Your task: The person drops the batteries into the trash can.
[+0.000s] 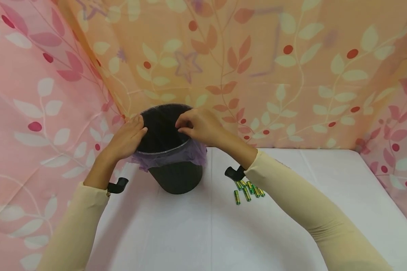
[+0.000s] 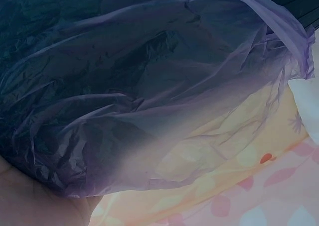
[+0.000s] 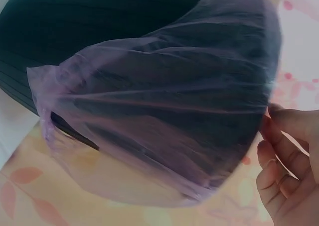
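Note:
A black ribbed bin (image 1: 176, 178) stands upright on the table, with a thin purple plastic bag (image 1: 176, 158) folded over its rim. The bag (image 2: 164, 101) hangs wrinkled and see-through down the outside. My left hand (image 1: 127, 137) rests on the left side of the rim with its fingers extended; only a bit of that hand (image 2: 40, 196) shows in the left wrist view. At the right of the rim, my right hand (image 1: 203, 128) has its fingers curled, and its thumb and forefinger pinch the edge of the bag (image 3: 164, 101) in the right wrist view.
Several green and gold batteries (image 1: 247, 189) lie loose on the white-covered table (image 1: 190, 233), right of the bin and partly behind the right sleeve (image 1: 291, 192). Floral cloth (image 1: 224, 56) stands behind the table and along both sides. A black mount (image 1: 118, 185) juts from each wrist.

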Demonstrator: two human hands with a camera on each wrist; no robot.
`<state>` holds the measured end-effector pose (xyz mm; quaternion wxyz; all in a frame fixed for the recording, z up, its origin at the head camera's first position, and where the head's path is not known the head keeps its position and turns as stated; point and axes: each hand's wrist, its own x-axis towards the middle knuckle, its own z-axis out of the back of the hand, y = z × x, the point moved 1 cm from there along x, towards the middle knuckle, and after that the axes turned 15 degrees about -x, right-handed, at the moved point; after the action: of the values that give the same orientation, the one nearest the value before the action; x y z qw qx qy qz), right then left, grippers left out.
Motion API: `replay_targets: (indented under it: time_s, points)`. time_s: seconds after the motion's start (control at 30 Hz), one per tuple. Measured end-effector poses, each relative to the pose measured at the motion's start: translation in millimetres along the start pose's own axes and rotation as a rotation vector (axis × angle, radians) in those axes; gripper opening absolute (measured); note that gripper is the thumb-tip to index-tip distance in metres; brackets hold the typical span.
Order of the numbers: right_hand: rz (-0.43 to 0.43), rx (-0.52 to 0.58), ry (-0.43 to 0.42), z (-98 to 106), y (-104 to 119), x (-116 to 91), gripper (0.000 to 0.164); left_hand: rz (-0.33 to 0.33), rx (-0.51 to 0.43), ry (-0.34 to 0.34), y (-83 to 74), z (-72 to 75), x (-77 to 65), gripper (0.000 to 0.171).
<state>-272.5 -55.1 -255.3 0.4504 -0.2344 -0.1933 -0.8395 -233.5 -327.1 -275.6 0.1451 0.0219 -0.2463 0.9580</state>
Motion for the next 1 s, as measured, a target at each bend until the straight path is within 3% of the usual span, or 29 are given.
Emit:
replay_targets:
  time_s: [0.37, 0.77, 1.0]
  points:
    - [0.020, 0.069, -0.028, 23, 0, -28, 0.010, -0.015, 0.014, -0.012, 1.4, 0.4, -0.3, 0.062]
    - [-0.037, 0.070, -0.092, 27, -11, -77, 0.014, -0.026, 0.006, -0.014, 1.5, -3.6, 7.1, 0.062]
    - [-0.093, 0.066, -0.070, 22, -23, -115, 0.012, -0.039, 0.005, 0.014, 1.0, -8.3, 12.7, 0.061]
